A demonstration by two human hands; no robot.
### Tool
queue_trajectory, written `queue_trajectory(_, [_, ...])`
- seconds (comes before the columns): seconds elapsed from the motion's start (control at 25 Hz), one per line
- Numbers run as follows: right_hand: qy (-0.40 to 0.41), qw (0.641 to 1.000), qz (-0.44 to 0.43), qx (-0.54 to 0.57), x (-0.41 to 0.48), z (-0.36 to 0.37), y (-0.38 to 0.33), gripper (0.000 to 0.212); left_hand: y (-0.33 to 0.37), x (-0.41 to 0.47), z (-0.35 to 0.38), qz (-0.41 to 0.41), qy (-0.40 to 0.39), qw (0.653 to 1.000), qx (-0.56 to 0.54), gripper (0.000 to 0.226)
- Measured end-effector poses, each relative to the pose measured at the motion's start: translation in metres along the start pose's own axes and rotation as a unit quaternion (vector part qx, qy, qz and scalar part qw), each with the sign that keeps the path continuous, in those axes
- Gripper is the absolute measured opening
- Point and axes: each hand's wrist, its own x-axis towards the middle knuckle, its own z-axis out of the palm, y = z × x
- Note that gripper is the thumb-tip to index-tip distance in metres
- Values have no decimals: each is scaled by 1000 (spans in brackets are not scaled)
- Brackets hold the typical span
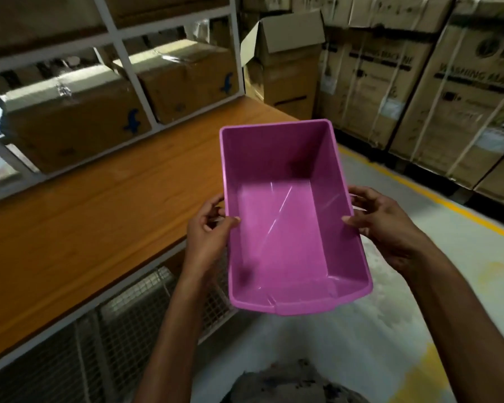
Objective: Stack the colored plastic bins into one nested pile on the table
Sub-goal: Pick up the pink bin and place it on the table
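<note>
I hold an empty pink plastic bin [288, 228] in the air, over the right edge of the wooden table [85, 216] and the floor. My left hand [210, 228] grips its left rim, thumb inside the bin. My right hand [381, 222] grips its right rim, thumb over the edge. The bin's open side faces up toward me. No other coloured bin is in view.
Taped cardboard boxes [79, 117] sit behind a white metal frame [134, 74] at the table's back. Wire mesh panels [122, 321] close the space under the table. Tall strapped cartons [463, 91] line the right, beyond a yellow floor line [448, 205].
</note>
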Motion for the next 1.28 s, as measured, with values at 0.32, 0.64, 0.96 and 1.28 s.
queue_trajectory(0.32, [-79,997,2,14,177,23,-52,61,28,130,32,-5,86,996,11,46])
queue_trajectory(0.64, [-213,973,81,-28,379,29,-107,49,40,264,87,-75,172,982,-27,39])
queue_trajectory(0.96, [-277,943,121,-136,531,60,-142,50,57,377,126,-162,240,957,-19,31])
queue_trajectory(1.28, [-268,936,158,-164,577,83,-150,47,58,435,128,-175,244,954,14,23])
